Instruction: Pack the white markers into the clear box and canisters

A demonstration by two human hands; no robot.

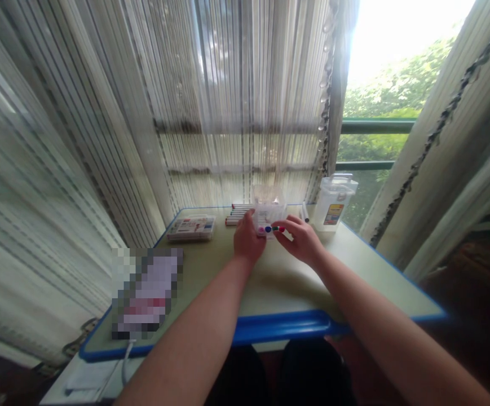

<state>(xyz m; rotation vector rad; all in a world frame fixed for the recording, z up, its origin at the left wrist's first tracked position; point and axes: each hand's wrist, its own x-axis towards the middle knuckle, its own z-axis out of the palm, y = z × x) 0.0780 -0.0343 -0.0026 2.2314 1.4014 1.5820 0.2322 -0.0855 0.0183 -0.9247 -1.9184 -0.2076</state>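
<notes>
My left hand is closed around the left side of a clear plastic box with its lid raised at the back. A row of round marker ends, pink, blue, green and red, shows at the box's near side. My right hand is at the right of that row, thumb and forefinger pinched on a marker with a green end. The marker's body is hidden behind the fingers and the box wall. Left of the box lie several white markers with coloured ends, partly covered by my left hand.
A single marker lies right of the box, beside an upright clear container with a handled lid. At left are a flat clear case and a blurred-out phone-like device with a cable. The table has a blue edge; curtains hang behind.
</notes>
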